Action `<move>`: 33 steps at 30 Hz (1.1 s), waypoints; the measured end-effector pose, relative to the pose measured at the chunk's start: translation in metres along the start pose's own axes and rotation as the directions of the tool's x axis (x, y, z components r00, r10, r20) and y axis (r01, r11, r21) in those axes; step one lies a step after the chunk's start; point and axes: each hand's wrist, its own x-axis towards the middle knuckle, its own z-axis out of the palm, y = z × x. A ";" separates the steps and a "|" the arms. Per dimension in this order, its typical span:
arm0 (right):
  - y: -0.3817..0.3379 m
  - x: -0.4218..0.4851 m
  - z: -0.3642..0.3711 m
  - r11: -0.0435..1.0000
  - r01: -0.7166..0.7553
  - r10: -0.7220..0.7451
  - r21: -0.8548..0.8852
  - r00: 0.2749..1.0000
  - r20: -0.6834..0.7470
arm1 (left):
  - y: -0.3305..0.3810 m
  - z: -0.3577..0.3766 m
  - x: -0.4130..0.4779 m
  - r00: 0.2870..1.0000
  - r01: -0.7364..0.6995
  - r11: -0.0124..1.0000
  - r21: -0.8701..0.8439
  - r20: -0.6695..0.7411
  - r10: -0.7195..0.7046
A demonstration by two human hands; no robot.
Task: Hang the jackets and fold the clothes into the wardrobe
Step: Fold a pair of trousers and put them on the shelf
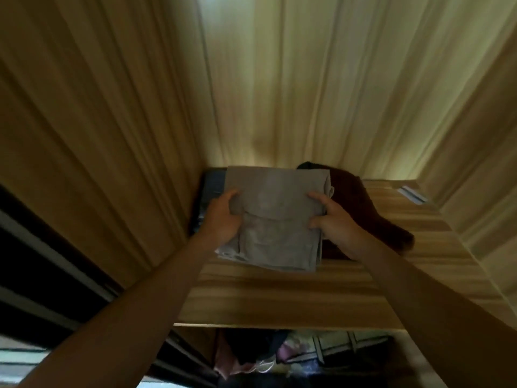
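My left hand (pixel 223 219) and right hand (pixel 337 229), in a curled grip on either side of the folded grey garment (pixel 272 217), over the wardrobe shelf (pixel 279 298).

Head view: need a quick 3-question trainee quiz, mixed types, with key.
1. True or false: the right hand is empty.
2. Where does the dark red garment lie relative to the folded grey garment? A) to its right B) to its left C) on top of it
3. Fill in: the left hand grips the grey garment's ____ edge.
Key: 1 false; 2 A; 3 left.
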 end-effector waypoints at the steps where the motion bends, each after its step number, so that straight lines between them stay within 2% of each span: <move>1: -0.008 0.018 0.004 1.000 0.004 -0.004 0.016 1.000 0.020 | -0.001 -0.006 0.016 0.999 0.016 1.000 0.005 -0.045 -0.015; 4: -0.030 0.074 0.017 0.998 0.016 -0.020 0.058 0.998 0.067 | -0.006 -0.026 0.063 0.983 0.066 0.996 0.053 -0.173 -0.055; 7: -0.041 0.125 0.034 0.994 -0.032 0.016 0.101 0.987 0.157 | -0.022 -0.049 0.100 0.970 0.126 0.963 0.237 -0.234 -0.069; 8: -0.037 0.139 0.040 0.996 -0.059 0.044 0.069 0.978 0.203 | -0.030 -0.053 0.107 0.970 0.148 0.943 0.298 -0.227 -0.081; 10: -0.018 0.160 0.051 0.992 -0.038 0.070 -0.116 0.956 0.285 | -0.044 -0.052 0.114 0.982 0.157 0.905 0.396 -0.163 -0.098; 11: -0.006 0.171 0.056 0.965 0.053 0.022 -0.256 0.959 0.281 | -0.052 -0.049 0.118 0.987 0.135 0.884 0.447 -0.139 -0.080; 13: 0.011 0.190 0.065 0.827 0.228 -0.140 -0.514 0.969 0.204 | -0.065 -0.039 0.130 0.990 0.100 0.852 0.513 -0.139 -0.033; 15: 0.016 0.207 0.076 0.714 0.326 -0.293 -0.620 0.943 0.157 | -0.071 -0.028 0.147 0.990 0.073 0.842 0.535 -0.140 0.003; 17: 0.011 0.226 0.091 0.603 0.354 -0.346 -0.715 0.923 0.165 | -0.075 -0.015 0.170 0.992 0.034 0.836 0.548 -0.118 0.037; 20: 0.007 0.255 0.116 0.499 0.261 -0.274 -0.826 0.952 0.136 | -0.086 -0.001 0.197 0.997 0.040 0.736 0.676 -0.080 0.018; 23: 0.027 0.270 0.132 0.485 0.224 -0.219 -0.845 0.967 0.130 | -0.112 0.013 0.201 0.997 0.082 0.599 0.796 -0.060 -0.057; 28: 0.059 0.288 0.142 0.546 0.194 -0.215 -0.815 0.973 0.087 | -0.145 0.030 0.210 0.995 0.080 0.581 0.810 -0.104 0.007; 33: 0.057 0.298 0.144 0.560 0.193 -0.203 -0.806 0.975 0.093 | -0.146 0.030 0.218 0.995 0.073 0.627 0.776 -0.102 0.009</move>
